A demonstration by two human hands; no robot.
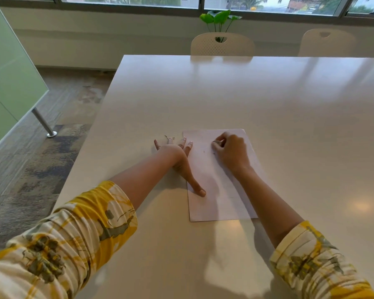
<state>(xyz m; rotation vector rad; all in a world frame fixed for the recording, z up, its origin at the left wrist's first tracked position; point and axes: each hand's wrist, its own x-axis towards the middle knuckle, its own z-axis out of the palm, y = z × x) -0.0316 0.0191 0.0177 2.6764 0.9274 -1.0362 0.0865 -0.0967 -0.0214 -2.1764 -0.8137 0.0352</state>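
Sheet of paper (222, 190) lies flat on the surface (246, 93), close in front of the person. It is nearly blank, with a couple of tiny dark marks (204, 151) in the upper half.

Right hand (230, 151) rests on the upper sheet, grip curled tight and fingertips bunched; anything pinched is too small to tell.

Left hand (175, 154) is spread flat, thumb (195, 186) pinning the sheet's left edge. Small dark bits (168, 137) lie by its fingertips.

Judgement: barely begun, most of the sheet still to work.

Open tabletop (268, 98) past & rt of paper (220, 201); dark scraps (169, 137) nr its far-left corner; chairs (222, 47) beyond.
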